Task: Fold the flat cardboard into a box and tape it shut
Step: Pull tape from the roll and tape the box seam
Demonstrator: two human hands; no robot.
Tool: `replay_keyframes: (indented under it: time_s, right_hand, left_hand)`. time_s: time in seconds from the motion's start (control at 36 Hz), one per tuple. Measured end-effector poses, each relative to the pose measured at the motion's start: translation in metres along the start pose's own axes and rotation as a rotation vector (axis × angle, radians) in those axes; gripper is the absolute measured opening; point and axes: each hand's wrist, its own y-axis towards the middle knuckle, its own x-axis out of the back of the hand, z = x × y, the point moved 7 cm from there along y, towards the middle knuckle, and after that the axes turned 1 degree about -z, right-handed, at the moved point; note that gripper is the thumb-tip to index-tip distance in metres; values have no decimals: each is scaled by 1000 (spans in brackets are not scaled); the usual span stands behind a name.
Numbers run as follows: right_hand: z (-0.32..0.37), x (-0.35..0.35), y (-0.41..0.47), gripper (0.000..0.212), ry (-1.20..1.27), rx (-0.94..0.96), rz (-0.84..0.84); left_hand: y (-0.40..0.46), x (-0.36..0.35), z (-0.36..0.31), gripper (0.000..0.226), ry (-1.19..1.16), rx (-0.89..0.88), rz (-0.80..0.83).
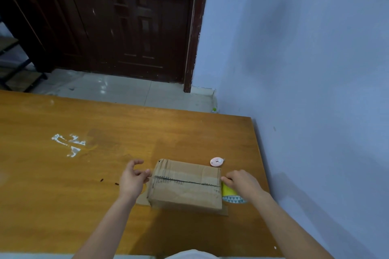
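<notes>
The cardboard box (185, 184) sits on the tabletop (63, 174), near the right side, already folded up; its two top flaps meet in a dark line down the middle, and I cannot tell if tape covers that line yet. The left hand (133, 178) is at the left end of the box, fingers loosely bent, holding nothing, tips just touching the edge. The right hand (242, 182) is at the right end, fingers curled down on a yellow tape roll (228, 190). A small pink cutter (216, 162) lies just past the box, on the far side.

What could go wrong: the flaps may pop up if no hand presses them; the tape may go on crooked or wrinkle; the light box may slide when the tape is pulled; the sticky end may fold onto itself.
</notes>
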Motion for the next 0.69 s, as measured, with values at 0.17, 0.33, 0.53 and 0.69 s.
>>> replay_keyframes:
  time_s: [0.17, 0.33, 0.53, 0.69]
  right_hand:
    - [0, -1, -2, 45, 12, 0, -14]
    - [1, -1, -4, 44, 23, -3, -34]
    - [6, -9, -11, 45, 68, 14, -22]
    - [8, -13, -16, 46, 97, -13, -58]
  left_hand:
    - [4, -3, -5, 28, 179, -22, 10]
    - [1, -9, -12, 34, 308, -83, 43]
    - [8, -13, -9, 54, 262, 54, 141]
    - [-2, -16, 8, 53, 77, 335, 273]
